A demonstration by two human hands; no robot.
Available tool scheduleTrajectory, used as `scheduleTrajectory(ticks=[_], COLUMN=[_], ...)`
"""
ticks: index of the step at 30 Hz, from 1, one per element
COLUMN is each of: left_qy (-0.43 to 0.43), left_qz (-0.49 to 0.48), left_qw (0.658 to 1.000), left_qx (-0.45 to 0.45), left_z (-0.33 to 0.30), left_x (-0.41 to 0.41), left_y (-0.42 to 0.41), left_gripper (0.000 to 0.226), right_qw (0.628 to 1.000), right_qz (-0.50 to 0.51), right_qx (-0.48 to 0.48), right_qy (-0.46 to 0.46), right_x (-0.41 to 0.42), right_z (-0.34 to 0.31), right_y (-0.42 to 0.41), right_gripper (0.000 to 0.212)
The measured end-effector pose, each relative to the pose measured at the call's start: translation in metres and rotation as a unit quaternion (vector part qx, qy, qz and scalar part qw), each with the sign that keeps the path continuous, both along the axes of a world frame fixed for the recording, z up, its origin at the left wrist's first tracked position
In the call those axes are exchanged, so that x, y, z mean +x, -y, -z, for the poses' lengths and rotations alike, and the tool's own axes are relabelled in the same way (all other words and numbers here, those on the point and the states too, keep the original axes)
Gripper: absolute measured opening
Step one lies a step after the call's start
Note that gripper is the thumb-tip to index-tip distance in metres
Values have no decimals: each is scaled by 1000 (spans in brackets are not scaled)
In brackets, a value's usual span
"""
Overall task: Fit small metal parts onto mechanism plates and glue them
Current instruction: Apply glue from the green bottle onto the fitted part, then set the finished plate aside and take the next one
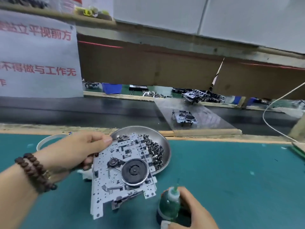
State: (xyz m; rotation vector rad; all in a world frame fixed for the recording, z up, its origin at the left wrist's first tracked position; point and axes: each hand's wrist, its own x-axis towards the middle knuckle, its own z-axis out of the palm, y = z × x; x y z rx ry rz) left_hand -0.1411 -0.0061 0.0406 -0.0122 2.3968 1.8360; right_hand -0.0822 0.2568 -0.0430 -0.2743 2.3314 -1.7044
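Note:
My left hand (79,152) grips a grey mechanism plate (115,184) by its upper left edge, thumb on top, and holds it tilted above the green mat. The plate carries a black flywheel (134,170) and a small pulley. Behind it sits a round metal dish (162,138) holding several small dark metal parts (156,152). At the lower right my right hand (193,210) grips a green glue bottle (170,205) with its thin nozzle pointing up, near the plate's lower right corner but apart from it.
A white ring (49,139) lies on the mat behind my left hand. Beyond the wooden table edge runs a dark conveyor belt (99,111) carrying an assembled mechanism (184,117) on a clear sheet. A white cable (272,109) hangs at the right. A cardboard panel hangs overhead.

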Motion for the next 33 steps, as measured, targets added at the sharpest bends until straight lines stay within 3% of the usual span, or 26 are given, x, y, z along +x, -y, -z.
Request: scheduleTrajectory(ticks=[2, 6, 8, 12, 15, 20, 25, 29, 33], left_qy=[-11, -10, -2, 23, 39, 62, 95, 134, 133], left_qz=[-6, 28, 55, 92, 99, 52, 18, 39, 3], left_qw=[1000, 999, 997, 990, 989, 995, 995, 989, 988], left_qx=[-2, -28, -53, -106, -106, -50, -32, 40, 81], left_z=[-13, -33, -33, -26, -20, -16, 12, 28, 38], left_x=[-12, -43, -62, -100, -128, -165, -164, -159, -165], left_y=[-1, -22, -44, -97, -124, -149, -164, -168, -172], left_gripper=[26, 30, 37, 34, 34, 18, 41, 22, 24], right_qw=[999, 987, 986, 963, 952, 907, 887, 880, 876], right_qz=[44, 129, 91, 55, 63, 138, 192, 211, 217], right_qx=[-18, -92, -122, -201, -248, -351, -375, -377, -383], right_qy=[24, 8, 62, 168, 169, 185, 190, 197, 199], right_x=[1, -27, -40, -71, -90, -132, -171, -191, -204], right_z=[5, -29, -55, -69, -69, -58, -41, -30, -29], right_y=[-9, -41, -47, -41, -44, -57, -61, -68, -67], right_gripper=[6, 26, 19, 49, 35, 12, 14, 14, 13])
